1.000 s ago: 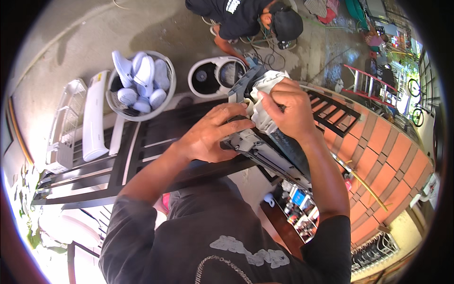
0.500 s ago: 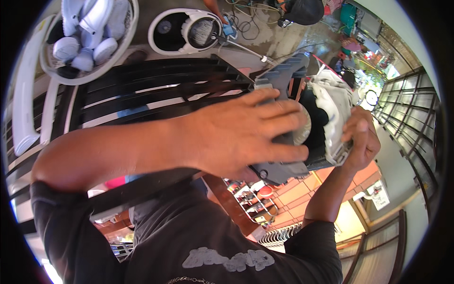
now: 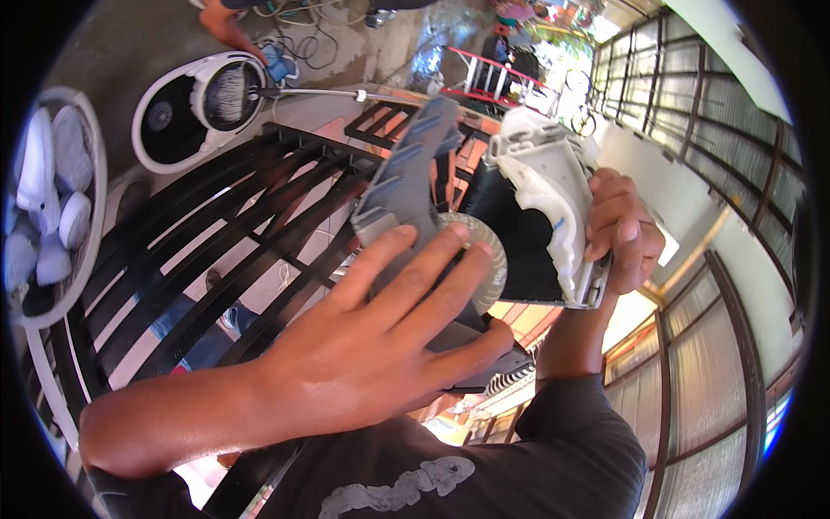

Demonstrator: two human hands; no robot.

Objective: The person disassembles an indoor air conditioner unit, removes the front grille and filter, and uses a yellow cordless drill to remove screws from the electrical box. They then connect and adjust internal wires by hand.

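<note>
Above a black slatted bench, a bulky plastic appliance part is between my hands; I cannot tell its exact kind. Its near-left piece is a dark grey housing with ribbed edges. Beside that piece sits a round, ribbed translucent disc. A black panel runs from there to a jagged off-white plastic frame. My left hand clasps the grey housing, fingers spread over it and reaching the disc, thumb on the near side. My right hand is closed round the frame's outer edge.
The black slatted bench stretches below and left. A white tub of pale parts stands at far left. Beyond the bench are a white oval housing, a co-worker's hand, loose cables and a red ladder-like frame.
My view has swung, so the tub and oval housing sit farther left. More of the black panel and the disc shows. Both hands stay on the part.
</note>
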